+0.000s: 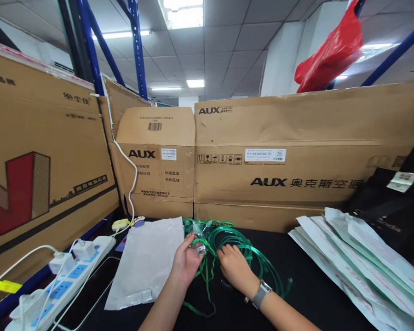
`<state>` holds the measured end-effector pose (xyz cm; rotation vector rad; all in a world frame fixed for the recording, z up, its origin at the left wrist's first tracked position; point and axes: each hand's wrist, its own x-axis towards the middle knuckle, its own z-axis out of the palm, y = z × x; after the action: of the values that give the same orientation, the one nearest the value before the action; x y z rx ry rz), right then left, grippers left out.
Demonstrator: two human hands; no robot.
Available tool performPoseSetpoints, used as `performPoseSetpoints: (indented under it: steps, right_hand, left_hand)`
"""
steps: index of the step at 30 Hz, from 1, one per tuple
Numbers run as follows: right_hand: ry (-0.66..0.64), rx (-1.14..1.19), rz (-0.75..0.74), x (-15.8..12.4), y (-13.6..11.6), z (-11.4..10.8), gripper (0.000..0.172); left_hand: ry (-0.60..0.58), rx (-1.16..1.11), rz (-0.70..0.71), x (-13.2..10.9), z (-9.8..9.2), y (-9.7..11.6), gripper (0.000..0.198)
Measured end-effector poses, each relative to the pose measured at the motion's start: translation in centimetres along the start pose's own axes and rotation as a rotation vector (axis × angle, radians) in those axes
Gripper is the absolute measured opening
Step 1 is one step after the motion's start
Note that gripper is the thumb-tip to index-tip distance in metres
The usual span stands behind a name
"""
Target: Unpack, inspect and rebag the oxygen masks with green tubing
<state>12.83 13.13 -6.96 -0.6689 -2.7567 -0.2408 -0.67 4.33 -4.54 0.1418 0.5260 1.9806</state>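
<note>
My left hand [187, 261] is closed around a small clear plastic fitting [200, 248], palm turned up. A thin green strap [208, 273] hangs from around it and trails onto the black tabletop. My right hand [237, 267], palm down with fingers curled, grips the near left side of a coil of clear green tubing [262, 257]; its fingertips are partly hidden. More clear plastic parts [196, 227] lie just behind my left hand, tangled with green strap. A loose tubing end [290, 280] lies to the right.
A white plastic mailer bag [152, 257] lies left of my hands. Beyond it are a phone [89, 294] and a power strip [67, 280] with cables. Several white-green packets [362, 262] are stacked right, beside a black bag [393, 202]. Cardboard boxes [227, 184] wall the back.
</note>
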Motion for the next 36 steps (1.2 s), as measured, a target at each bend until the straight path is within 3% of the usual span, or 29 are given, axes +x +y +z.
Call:
performPoseSetpoints:
  steps: [8, 12, 15, 18, 21, 23, 30, 36]
  right_hand:
    - [0.029, 0.070, 0.046, -0.4, 2.0, -0.6, 0.016]
    - [0.045, 0.163, 0.071, -1.6, 2.5, -0.2, 0.017]
    - [0.056, 0.233, 0.070, -2.5, 2.7, 0.5, 0.017]
    - [0.115, 0.331, 0.092, -2.9, 3.0, 1.2, 0.018]
    - [0.280, 0.532, 0.179, -2.9, 3.8, 1.5, 0.019]
    - [0.372, 0.624, 0.254, -3.1, 4.5, 1.2, 0.020]
    - [0.524, 0.941, 0.463, -3.5, 5.7, -0.9, 0.023]
    - [0.698, 1.056, 0.518, -3.3, 6.1, -1.9, 0.023]
  left_hand:
    - [0.015, 0.381, 0.121, 0.0, 0.1, -0.2, 0.007]
    - [0.085, 0.767, 0.237, 0.5, -0.5, 2.9, 0.015]
    - [0.262, 1.069, 0.358, 0.9, -2.1, 6.7, 0.016]
    - [0.472, 1.308, 0.371, 1.3, -3.8, 9.2, 0.016]
    - [0.660, 1.472, 0.340, 1.9, -4.7, 9.3, 0.029]
    - [0.710, 1.561, 0.314, 2.4, -4.8, 8.5, 0.031]
    - [0.508, 1.734, 0.285, 3.5, -4.5, 4.6, 0.030]
    - [0.314, 1.563, 0.415, 3.0, -4.3, 3.9, 0.016]
